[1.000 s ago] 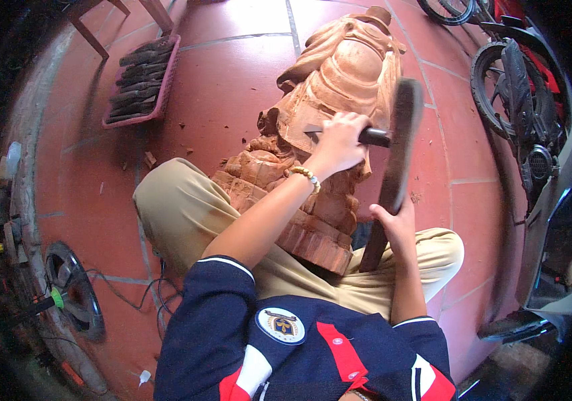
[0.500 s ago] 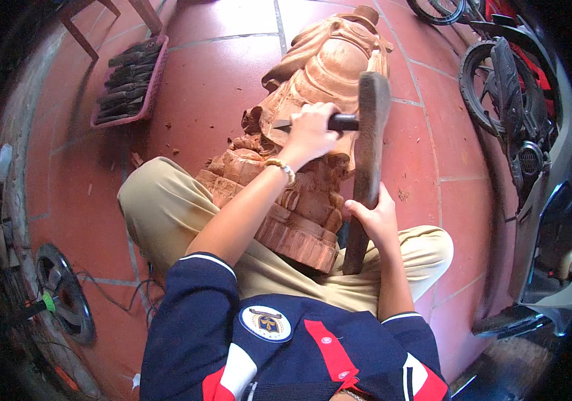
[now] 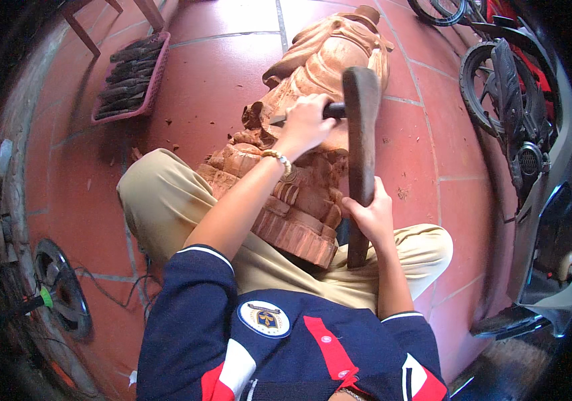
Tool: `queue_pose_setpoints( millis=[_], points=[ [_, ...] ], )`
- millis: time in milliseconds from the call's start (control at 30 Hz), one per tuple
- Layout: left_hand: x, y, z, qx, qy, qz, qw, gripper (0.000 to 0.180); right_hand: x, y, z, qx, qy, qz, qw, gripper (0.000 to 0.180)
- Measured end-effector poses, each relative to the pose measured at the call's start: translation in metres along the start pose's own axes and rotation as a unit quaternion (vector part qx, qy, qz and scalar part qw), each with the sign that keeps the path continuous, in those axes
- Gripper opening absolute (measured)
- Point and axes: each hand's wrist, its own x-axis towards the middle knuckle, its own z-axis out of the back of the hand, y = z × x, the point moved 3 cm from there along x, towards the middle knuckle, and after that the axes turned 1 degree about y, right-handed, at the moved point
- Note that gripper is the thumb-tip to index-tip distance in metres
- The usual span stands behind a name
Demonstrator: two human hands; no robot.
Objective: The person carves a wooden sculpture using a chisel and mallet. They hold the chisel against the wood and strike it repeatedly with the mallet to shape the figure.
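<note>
Wooden statue [image 3: 313, 154]: lying across lap on tiled floor [image 3: 219, 80]. Left hand [image 3: 307, 123]: grip closed round chisel [image 3: 334, 111], still on carving. Right hand [image 3: 369, 215]: mallet [image 3: 361, 134] clasped, now swung against chisel butt.

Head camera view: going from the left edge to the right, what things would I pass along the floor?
Round fan → pink tray of carving tools → wooden statue → left hand gripping a chisel → wooden mallet in the right hand → motorbike.

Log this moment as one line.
left hand: grips chisel on wooden statue | right hand: holds mallet upright | statue lies across lap | tray of tools on floor
</note>
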Motion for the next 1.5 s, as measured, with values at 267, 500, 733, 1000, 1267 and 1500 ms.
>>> queue_pose_setpoints(
  millis=[267,500,733,1000,1267,1500],
  points=[
    [0.002,-0.008,0.005,-0.058,0.013,-0.018,0.998,0.029,-0.005,-0.003,0.018,0.095,-0.106,0.084,0.986,0.034],
    [-0.003,0.01,-0.002,-0.042,0.019,0.008,0.999,0.024,-0.001,-0.001,-0.015,-0.013,0.025,0.054,0.998,0.046],
    [0.002,0.0,0.005,-0.078,0.029,0.053,0.995,0.026,0.0,-0.001,0.018,0.154,-0.087,0.009,0.984,0.039],
    [0.001,-0.003,0.008,-0.085,0.029,0.065,0.994,0.026,0.002,0.002,-0.006,0.064,0.073,0.006,0.995,0.038],
    [0.005,-0.006,0.011,-0.156,0.009,0.081,0.984,0.028,-0.001,-0.008,0.023,0.227,-0.04,-0.011,0.973,0.025],
    [0.004,0.0,0.003,-0.111,0.028,0.074,0.991,0.035,0.008,0.0,-0.01,0.07,0.087,0.036,0.993,0.045]
  ],
)
